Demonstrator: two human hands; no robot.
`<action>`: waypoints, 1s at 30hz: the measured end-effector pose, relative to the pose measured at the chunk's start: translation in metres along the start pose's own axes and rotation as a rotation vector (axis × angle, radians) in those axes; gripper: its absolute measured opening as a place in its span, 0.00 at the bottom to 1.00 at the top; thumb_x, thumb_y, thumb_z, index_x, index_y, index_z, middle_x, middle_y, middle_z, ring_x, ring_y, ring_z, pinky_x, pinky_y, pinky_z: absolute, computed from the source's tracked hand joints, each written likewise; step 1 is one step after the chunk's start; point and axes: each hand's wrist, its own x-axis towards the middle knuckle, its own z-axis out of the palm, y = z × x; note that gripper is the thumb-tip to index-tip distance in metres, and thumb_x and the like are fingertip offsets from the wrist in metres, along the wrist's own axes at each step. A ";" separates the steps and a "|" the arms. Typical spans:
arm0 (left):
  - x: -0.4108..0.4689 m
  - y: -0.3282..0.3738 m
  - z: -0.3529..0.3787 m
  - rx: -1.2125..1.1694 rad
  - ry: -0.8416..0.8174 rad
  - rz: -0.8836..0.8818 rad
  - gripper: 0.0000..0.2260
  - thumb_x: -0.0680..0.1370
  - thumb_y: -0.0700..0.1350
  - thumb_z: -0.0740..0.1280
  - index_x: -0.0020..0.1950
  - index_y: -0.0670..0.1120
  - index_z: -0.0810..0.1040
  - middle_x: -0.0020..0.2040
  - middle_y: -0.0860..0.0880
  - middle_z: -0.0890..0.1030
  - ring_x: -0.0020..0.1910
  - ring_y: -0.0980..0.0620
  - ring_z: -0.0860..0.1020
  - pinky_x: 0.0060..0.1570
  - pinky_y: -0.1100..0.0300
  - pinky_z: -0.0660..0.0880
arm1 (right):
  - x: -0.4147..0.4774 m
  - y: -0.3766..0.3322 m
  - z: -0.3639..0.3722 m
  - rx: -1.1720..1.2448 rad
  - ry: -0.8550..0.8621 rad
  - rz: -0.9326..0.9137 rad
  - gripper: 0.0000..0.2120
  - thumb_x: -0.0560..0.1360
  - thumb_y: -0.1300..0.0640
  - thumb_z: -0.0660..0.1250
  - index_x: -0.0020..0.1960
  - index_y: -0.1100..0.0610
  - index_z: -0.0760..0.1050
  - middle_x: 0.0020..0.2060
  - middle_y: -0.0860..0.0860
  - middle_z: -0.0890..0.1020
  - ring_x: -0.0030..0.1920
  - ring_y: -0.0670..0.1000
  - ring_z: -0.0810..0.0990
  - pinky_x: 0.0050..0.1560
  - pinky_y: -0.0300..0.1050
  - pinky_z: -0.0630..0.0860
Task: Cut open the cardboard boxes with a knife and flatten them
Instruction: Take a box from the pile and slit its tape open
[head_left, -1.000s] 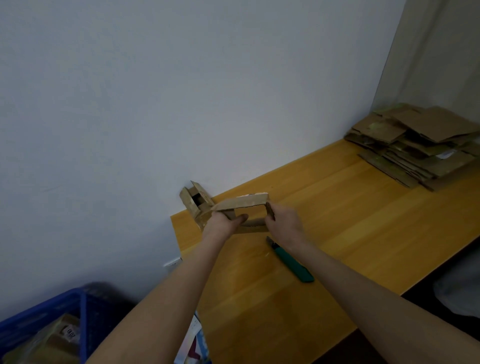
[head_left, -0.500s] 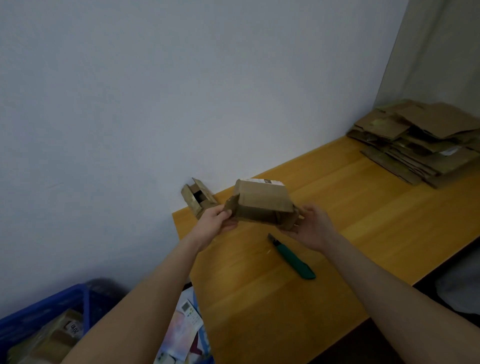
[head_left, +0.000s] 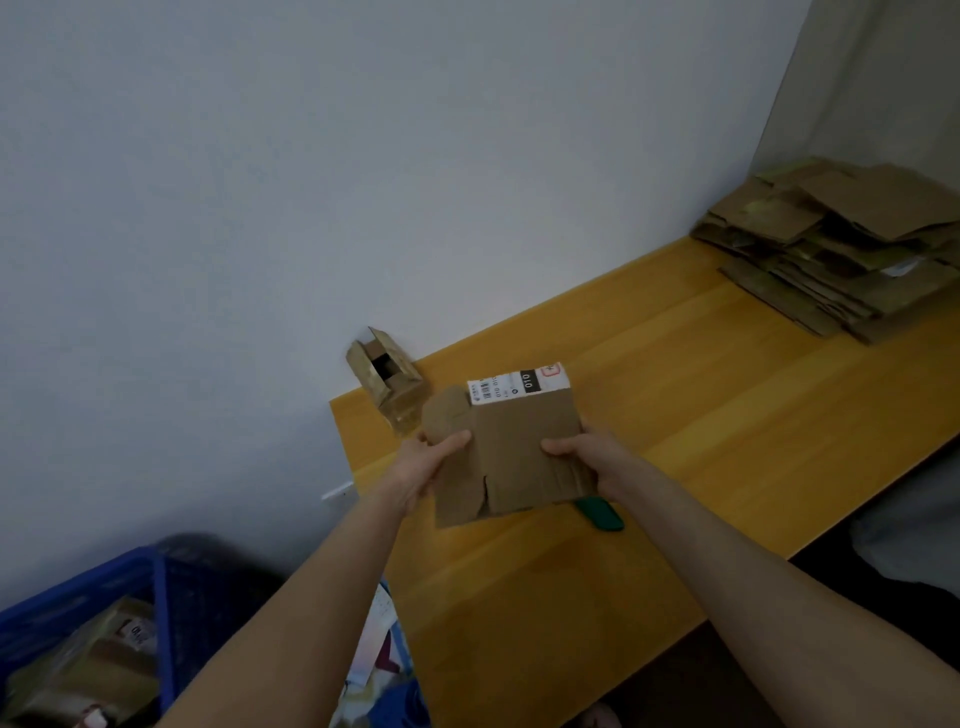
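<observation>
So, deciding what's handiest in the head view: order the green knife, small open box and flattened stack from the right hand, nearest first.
1. Green knife, on the table beside the right hand.
2. Small open box, left, by the wall.
3. Flattened stack, far right corner.

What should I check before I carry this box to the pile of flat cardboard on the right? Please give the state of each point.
1. Grip on the cardboard box: the left hand holds its left edge, the right hand its right edge. Ok.
2. Box fully flat: it faces the camera as one sheet, but its back is hidden. Cannot tell.
3. Knife out of the hands: it lies on the table, partly behind the box. Ok.
4. Blade drawn in: its tip is hidden. Cannot tell.
5. Way to the pile of flat cardboard: bare table between. Ok.
6. All boxes done: the small box by the wall is not yet flattened. Not ok.
</observation>
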 end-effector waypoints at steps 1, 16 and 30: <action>0.003 -0.009 0.000 -0.049 0.007 -0.035 0.28 0.72 0.48 0.76 0.68 0.42 0.71 0.62 0.44 0.79 0.55 0.47 0.78 0.50 0.52 0.78 | 0.002 0.007 0.003 -0.033 -0.003 -0.002 0.22 0.73 0.66 0.71 0.64 0.56 0.71 0.52 0.54 0.80 0.50 0.55 0.79 0.47 0.52 0.78; 0.046 -0.103 -0.018 0.180 0.471 -0.101 0.25 0.74 0.45 0.74 0.69 0.42 0.71 0.65 0.41 0.76 0.63 0.38 0.74 0.63 0.42 0.72 | 0.068 0.099 0.017 -1.240 0.498 -0.077 0.21 0.81 0.60 0.58 0.72 0.53 0.59 0.68 0.58 0.61 0.63 0.58 0.68 0.48 0.48 0.72; 0.079 -0.100 0.025 0.940 0.466 0.221 0.31 0.77 0.43 0.67 0.78 0.47 0.58 0.77 0.44 0.57 0.75 0.43 0.59 0.71 0.48 0.63 | 0.110 0.095 0.062 -1.563 0.010 -0.511 0.31 0.82 0.43 0.51 0.79 0.53 0.44 0.78 0.55 0.41 0.78 0.58 0.39 0.76 0.54 0.44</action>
